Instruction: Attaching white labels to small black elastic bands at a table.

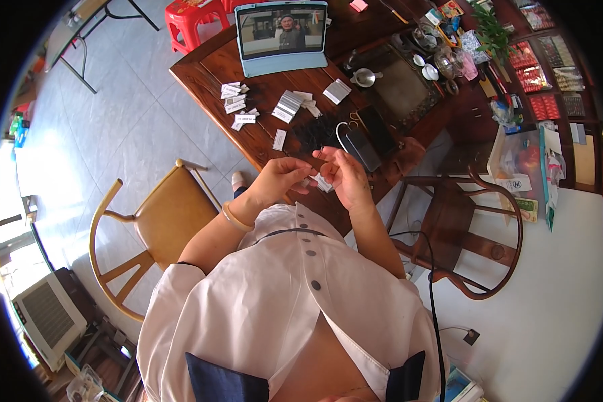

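My left hand [280,182] and my right hand [347,179] meet over the table's near edge, fingers bent and thumbs pressed in. What they pinch is too small to make out. A white card tag [323,182] shows between them; whether it is held or lies on the table I cannot tell. Just beyond my fingers is a tangle of thin black strings [315,134]. A single white tag [279,139] lies left of the strings. Farther off are a row of grey-and-white tags [288,106], a smaller stack [337,92] and a loose pile of tags [236,105].
A tablet [281,40] in a light blue case stands at the table's far side. Right of the strings lie a dark power bank [362,149] with a white cable and a black phone [376,130]. A tea tray [409,84] sits beyond. Chairs [174,214] flank me.
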A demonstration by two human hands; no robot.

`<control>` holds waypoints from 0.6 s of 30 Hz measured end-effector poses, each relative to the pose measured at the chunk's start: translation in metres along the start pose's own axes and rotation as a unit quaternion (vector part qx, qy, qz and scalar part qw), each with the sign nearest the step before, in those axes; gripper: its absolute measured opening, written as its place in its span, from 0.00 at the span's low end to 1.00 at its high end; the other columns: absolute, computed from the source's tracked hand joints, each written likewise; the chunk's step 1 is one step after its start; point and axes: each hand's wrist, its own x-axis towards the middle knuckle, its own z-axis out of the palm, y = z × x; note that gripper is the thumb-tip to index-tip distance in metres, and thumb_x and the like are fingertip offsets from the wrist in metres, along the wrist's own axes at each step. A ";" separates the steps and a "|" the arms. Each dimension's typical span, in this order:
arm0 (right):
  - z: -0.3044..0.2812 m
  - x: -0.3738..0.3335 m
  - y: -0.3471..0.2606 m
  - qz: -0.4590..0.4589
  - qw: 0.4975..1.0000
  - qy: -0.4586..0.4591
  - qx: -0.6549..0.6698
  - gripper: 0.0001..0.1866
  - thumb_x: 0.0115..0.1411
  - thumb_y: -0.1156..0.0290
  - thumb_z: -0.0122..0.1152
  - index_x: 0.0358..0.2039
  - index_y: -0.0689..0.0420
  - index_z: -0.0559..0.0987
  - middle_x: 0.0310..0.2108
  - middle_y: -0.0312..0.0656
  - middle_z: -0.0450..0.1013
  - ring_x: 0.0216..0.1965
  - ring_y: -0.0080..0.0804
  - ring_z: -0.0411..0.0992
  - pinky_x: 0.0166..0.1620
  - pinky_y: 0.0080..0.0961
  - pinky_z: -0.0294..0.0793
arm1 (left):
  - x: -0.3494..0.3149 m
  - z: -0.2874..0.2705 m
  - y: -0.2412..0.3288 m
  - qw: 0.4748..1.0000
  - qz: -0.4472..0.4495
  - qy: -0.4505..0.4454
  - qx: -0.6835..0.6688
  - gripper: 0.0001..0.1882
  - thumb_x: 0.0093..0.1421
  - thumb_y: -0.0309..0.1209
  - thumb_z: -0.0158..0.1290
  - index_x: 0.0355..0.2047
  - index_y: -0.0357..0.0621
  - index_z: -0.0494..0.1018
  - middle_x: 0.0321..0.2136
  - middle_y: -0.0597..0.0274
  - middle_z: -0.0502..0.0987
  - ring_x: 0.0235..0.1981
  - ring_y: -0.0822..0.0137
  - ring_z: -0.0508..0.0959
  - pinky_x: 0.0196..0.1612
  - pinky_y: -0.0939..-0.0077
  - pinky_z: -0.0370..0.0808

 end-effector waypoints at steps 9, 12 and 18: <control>-0.001 -0.002 0.013 -0.016 0.978 -0.090 -0.185 0.08 0.59 0.74 0.58 0.39 0.61 0.76 0.30 0.34 0.73 0.28 0.17 0.69 0.32 0.13 0.67 | 0.001 0.000 -0.004 0.998 -0.031 0.009 0.051 0.11 0.63 0.29 0.48 0.39 0.32 0.73 0.32 0.58 0.78 0.33 0.69 0.80 0.36 0.78 0.79; -0.002 -0.003 0.012 -0.103 0.948 -0.097 -0.287 0.07 0.59 0.73 0.58 0.37 0.62 0.77 0.30 0.34 0.74 0.29 0.18 0.70 0.33 0.15 0.69 | 0.003 -0.004 -0.010 0.998 -0.042 0.018 0.050 0.11 0.63 0.31 0.50 0.38 0.33 0.74 0.31 0.58 0.78 0.32 0.69 0.79 0.35 0.78 0.79; -0.002 -0.005 0.009 0.006 0.950 -0.100 -0.295 0.06 0.61 0.73 0.56 0.34 0.62 0.75 0.29 0.34 0.72 0.28 0.17 0.69 0.33 0.15 0.69 | 0.001 -0.009 -0.013 0.994 -0.045 0.002 0.104 0.07 0.60 0.29 0.53 0.32 0.37 0.74 0.24 0.64 0.77 0.23 0.76 0.76 0.25 0.86 0.71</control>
